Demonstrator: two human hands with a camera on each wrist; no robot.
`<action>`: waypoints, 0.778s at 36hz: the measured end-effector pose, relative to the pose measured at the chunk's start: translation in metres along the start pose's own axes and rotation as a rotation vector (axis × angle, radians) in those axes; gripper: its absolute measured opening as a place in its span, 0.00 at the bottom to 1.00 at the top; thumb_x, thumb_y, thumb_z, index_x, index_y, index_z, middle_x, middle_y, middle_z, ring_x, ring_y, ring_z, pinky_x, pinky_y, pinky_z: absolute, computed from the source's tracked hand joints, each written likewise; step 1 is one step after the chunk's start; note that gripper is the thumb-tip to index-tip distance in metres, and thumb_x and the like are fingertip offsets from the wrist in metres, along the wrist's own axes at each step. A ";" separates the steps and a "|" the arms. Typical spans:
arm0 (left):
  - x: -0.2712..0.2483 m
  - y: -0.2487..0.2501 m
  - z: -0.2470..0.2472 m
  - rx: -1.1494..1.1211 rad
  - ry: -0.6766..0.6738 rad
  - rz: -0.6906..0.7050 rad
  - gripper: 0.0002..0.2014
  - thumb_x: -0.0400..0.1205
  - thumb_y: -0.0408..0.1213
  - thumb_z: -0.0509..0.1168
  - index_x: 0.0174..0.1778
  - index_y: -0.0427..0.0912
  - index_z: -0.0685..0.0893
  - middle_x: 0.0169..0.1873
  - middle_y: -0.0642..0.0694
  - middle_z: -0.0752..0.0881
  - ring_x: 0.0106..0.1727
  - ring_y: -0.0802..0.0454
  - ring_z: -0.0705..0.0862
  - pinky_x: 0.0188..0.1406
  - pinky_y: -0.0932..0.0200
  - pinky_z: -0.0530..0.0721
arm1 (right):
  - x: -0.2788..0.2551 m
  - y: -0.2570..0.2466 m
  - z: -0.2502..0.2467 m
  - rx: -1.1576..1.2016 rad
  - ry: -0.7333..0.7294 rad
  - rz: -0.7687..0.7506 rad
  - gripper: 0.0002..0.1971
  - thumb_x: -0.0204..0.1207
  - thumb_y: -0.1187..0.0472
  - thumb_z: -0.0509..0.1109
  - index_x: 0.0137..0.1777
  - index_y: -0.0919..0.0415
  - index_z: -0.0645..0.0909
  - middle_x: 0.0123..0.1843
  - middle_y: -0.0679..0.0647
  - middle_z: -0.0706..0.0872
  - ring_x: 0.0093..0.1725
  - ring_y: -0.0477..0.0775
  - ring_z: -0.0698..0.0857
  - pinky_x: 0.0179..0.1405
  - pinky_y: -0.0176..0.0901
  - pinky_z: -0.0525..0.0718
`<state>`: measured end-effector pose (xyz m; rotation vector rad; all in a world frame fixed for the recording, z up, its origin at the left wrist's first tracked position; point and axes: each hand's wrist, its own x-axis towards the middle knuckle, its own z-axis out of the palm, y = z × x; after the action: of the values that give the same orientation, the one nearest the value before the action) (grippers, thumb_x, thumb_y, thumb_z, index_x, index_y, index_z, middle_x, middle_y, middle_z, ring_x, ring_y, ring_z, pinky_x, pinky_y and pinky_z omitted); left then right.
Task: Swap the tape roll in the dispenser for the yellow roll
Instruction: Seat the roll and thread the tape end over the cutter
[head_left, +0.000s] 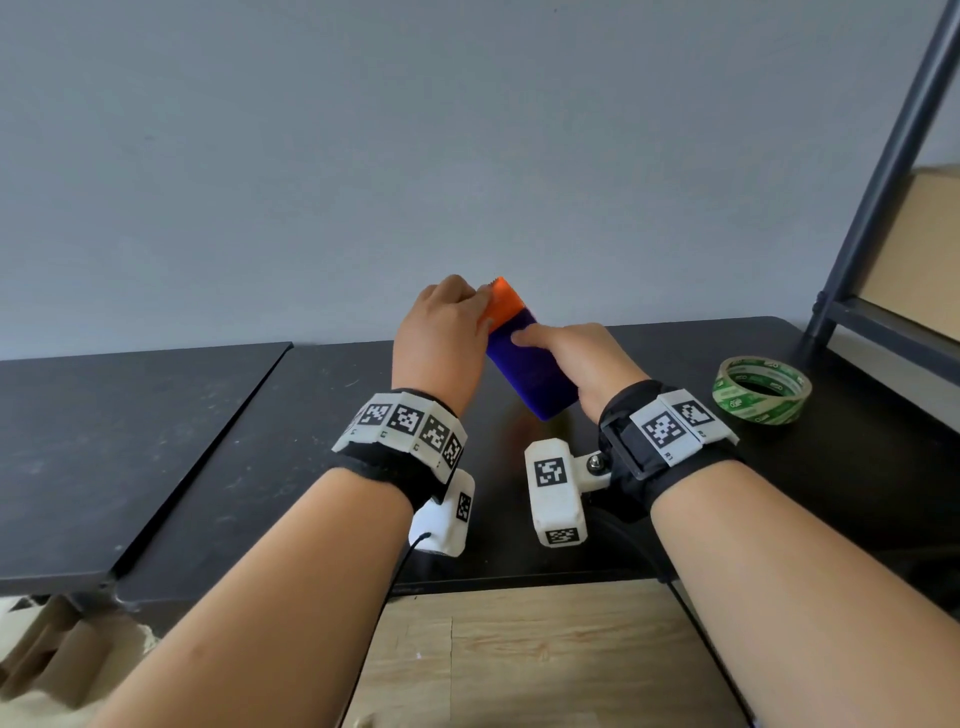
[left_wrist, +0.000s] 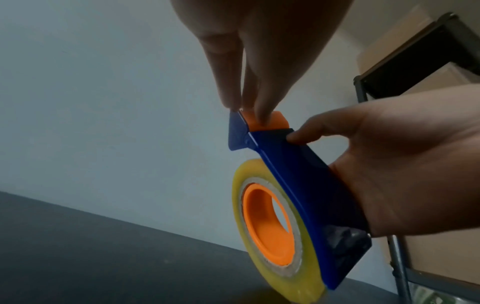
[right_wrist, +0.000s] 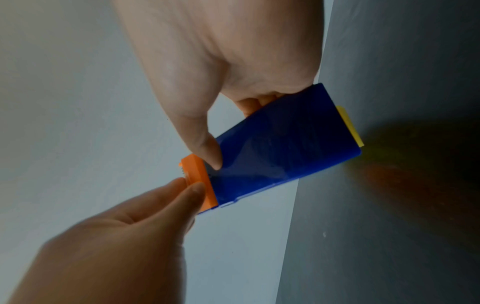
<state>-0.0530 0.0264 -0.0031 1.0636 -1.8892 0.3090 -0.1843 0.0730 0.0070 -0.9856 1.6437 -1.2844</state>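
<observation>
Glossy blue plastic dispenser (left_wrist: 298, 181), held tilted above the matt black worktop (head_left: 260, 447); inside, translucent yellow roll (left_wrist: 272, 226) on a round orange hub (left_wrist: 267, 224); right hand (head_left: 582, 358), grip curled round the blue body; left hand (head_left: 441, 332), grip pinching the orange toothed end (right_wrist: 197, 181); green-printed tape ring (head_left: 763, 389) flat on worktop, well apart.

Before you: a plain grey-blue wall (head_left: 467, 130), evenly lit. Below it, a black counter (head_left: 260, 441) with a scuffed second black slab (head_left: 104, 441) adjoining on your left. At right, a dark metal shelf frame (head_left: 883, 182) holding a cardboard box (head_left: 919, 249). Underfoot, light wood-grain floor (head_left: 519, 649).
</observation>
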 end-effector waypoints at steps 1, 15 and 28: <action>0.000 -0.002 0.001 -0.004 -0.008 -0.011 0.11 0.83 0.39 0.64 0.53 0.40 0.90 0.43 0.44 0.87 0.46 0.42 0.83 0.38 0.48 0.83 | -0.001 0.000 0.001 0.000 -0.006 -0.008 0.23 0.66 0.55 0.79 0.59 0.67 0.82 0.54 0.61 0.89 0.53 0.64 0.88 0.58 0.57 0.86; 0.002 -0.004 0.003 0.066 0.017 -0.002 0.09 0.80 0.39 0.67 0.47 0.44 0.92 0.42 0.48 0.90 0.45 0.44 0.86 0.32 0.57 0.76 | 0.002 0.001 0.005 0.006 0.009 -0.060 0.20 0.71 0.53 0.77 0.55 0.68 0.84 0.56 0.65 0.89 0.58 0.67 0.87 0.62 0.60 0.83; 0.002 -0.002 0.006 0.055 0.146 0.090 0.04 0.73 0.31 0.73 0.33 0.40 0.92 0.27 0.48 0.88 0.40 0.43 0.86 0.32 0.58 0.81 | 0.005 0.003 0.004 0.103 0.005 -0.034 0.26 0.68 0.53 0.79 0.61 0.70 0.83 0.59 0.65 0.89 0.60 0.66 0.86 0.67 0.63 0.82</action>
<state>-0.0554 0.0206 -0.0047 0.9675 -1.8088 0.4802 -0.1829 0.0673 0.0024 -0.9525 1.5543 -1.3806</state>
